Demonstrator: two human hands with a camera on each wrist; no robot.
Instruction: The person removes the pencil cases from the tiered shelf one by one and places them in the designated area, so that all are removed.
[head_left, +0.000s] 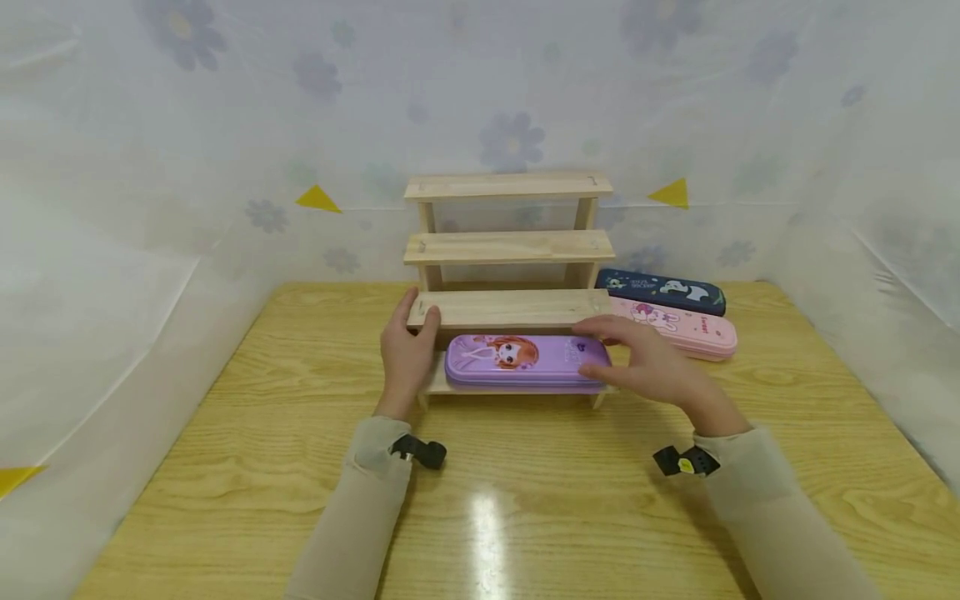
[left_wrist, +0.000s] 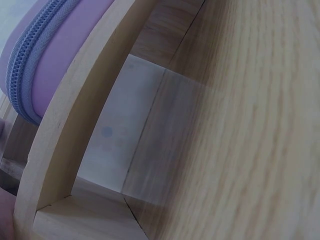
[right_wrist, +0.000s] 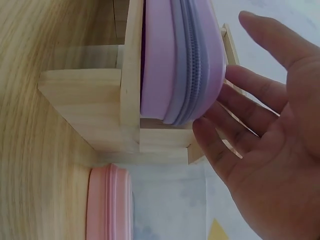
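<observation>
Fingertips of my right hand (head_left: 637,357) touch the right end of a purple, round-cornered zippered case (head_left: 553,365), printed with an orange-haired cartoon girl, as it lies lengthwise on the lowest board of a four-tier stepped stand of pale wood (head_left: 510,309). That hand is spread wide, its thumb well apart from the fingers, and the right wrist view shows the case's blue-grey zipper (right_wrist: 192,60) running just beside the fingertips. At the other side, my left hand (head_left: 407,358) rests at the left end of the second board up, thumb and forefinger parted at the corner; the remaining fingers are hidden, and I cannot tell whether they curl round the wood. To the right of the stand, a pink case with a white rabbit (head_left: 701,333) lies on the yellow wood-grain table (head_left: 285,500), just in front of a dark blue case with a panda (head_left: 651,289). White sheeting with pale purple flowers (head_left: 420,75) hangs behind, marked by yellow triangles (head_left: 318,199). Beige sleeves (head_left: 352,517) cover both my forearms.
</observation>
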